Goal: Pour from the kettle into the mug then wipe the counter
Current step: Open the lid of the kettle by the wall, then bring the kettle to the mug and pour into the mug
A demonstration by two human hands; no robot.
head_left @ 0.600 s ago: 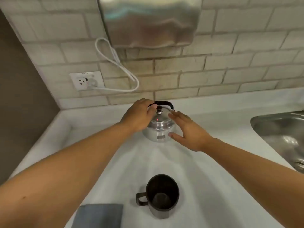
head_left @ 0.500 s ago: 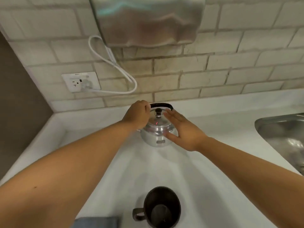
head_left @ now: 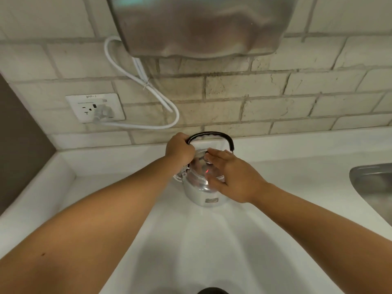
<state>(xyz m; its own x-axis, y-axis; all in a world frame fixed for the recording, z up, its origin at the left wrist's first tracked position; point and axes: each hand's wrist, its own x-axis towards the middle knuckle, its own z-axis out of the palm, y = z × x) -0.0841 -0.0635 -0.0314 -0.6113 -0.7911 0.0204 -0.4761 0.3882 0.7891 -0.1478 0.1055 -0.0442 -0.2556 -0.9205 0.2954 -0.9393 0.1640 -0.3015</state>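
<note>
head view: only one, so everything below comes from it.
left hand (head_left: 179,150): fingers now clenched round the left end of the kettle's black handle (head_left: 210,135); half a second ago they were just closing over it.
right hand (head_left: 232,176): fingers released and flat, palm against the kettle's right side and lid; it has slid in from hovering beside the body. Steadying, not gripping.
kettle (head_left: 200,187): silver, upright on the white desk (head_left: 191,240) near the back wall. I can't tell whether it has left the surface yet.
handle: now raised upright over the lid, where earlier it lay lower.
mug (head_left: 212,291): only a dark rim sliver at the bottom edge; my head has tipped up and forward, so it dropped nearly out of frame. Well apart from the kettle, toward me.
cloth: no longer in view.
sink (head_left: 373,187): right edge, clear of my arms.
meaning: grasp looks secured, nothing poured. Likely next is lift and carry back to the mug; wipe not started.
</note>
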